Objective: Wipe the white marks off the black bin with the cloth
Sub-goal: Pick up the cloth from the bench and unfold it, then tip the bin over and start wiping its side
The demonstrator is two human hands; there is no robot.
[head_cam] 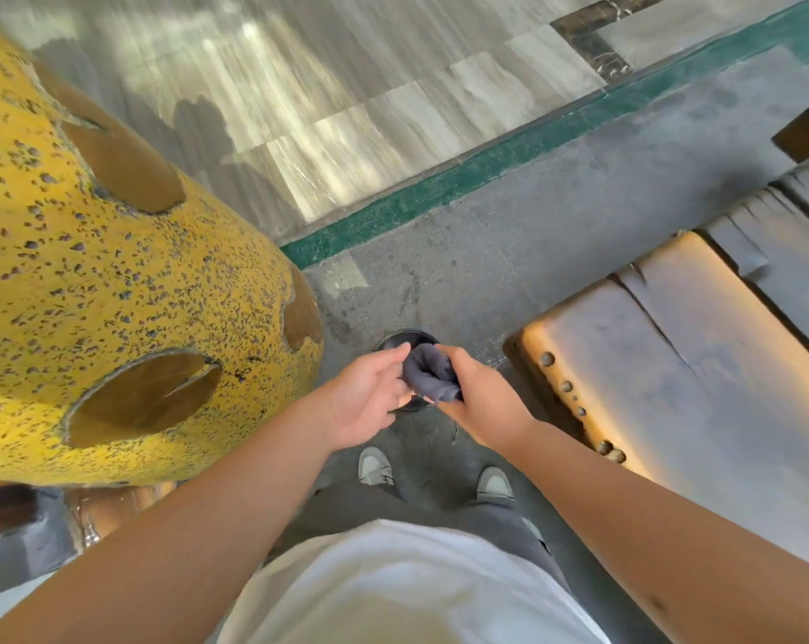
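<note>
A white shirt fills the bottom centre of the frame, nearest the camera, with dark grey trousers and two pale shoes on the grey concrete floor just above it. Both bare forearms reach up from the lower corners and meet at the middle of the frame. The right hand is closed around a bunched dark grey cloth, gripping it from the right side. The left hand is half open, palm turned inward, its fingertips touching the cloth's upper left edge; it has no full grip on anything. Directly beneath the hands and cloth stands the black bin, small and round, on the floor; only part of its rim shows above and below the hands, and any white marks on it cannot be made out. A large yellow speckled drum with round brown recesses occupies the left of the frame. A worn wooden bench with metal studs lies at right. A green painted strip crosses the floor diagonally, with streaked marble tiles beyond it in the upper part.
</note>
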